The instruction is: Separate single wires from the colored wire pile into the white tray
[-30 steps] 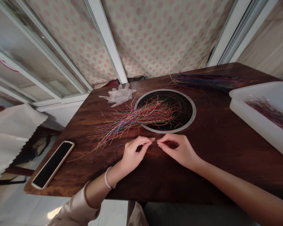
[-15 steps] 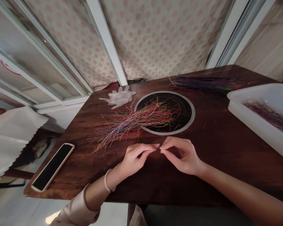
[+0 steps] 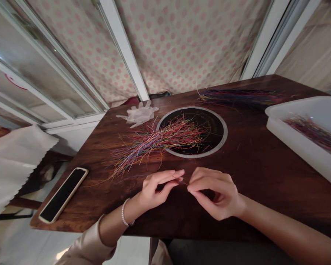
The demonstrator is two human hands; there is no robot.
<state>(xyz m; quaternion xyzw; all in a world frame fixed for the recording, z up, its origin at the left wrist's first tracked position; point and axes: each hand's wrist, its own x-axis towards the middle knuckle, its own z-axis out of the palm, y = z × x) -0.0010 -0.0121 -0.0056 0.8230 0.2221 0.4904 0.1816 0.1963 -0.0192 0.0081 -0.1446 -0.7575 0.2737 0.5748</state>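
In front of me, my left hand (image 3: 158,188) is closed in a loose pinch, its fingers stretched toward the right. My right hand (image 3: 216,191) pinches thumb against forefinger, a short way from the left fingertips. A very thin wire (image 3: 184,183) spans the small gap between them; most of it is hidden by the fingers or too fine to follow. Just beyond the hands lies a loose bundle of thin multicoloured wires (image 3: 160,138), spread over the tabletop and part of a round black plate (image 3: 215,132) with a silver rim.
A phone (image 3: 63,195) lies at the left table edge. A clear plastic glove (image 3: 139,114) rests behind the bundle. At right stands a white plastic tub (image 3: 292,145) holding more wires. Another dark wire bundle (image 3: 242,96) lies along the back of the wooden table (image 3: 253,158).
My right hand has dropped slightly toward me and its fingers have curled more. My left fingers have spread a little, and a bit of wire now shows between the hands.
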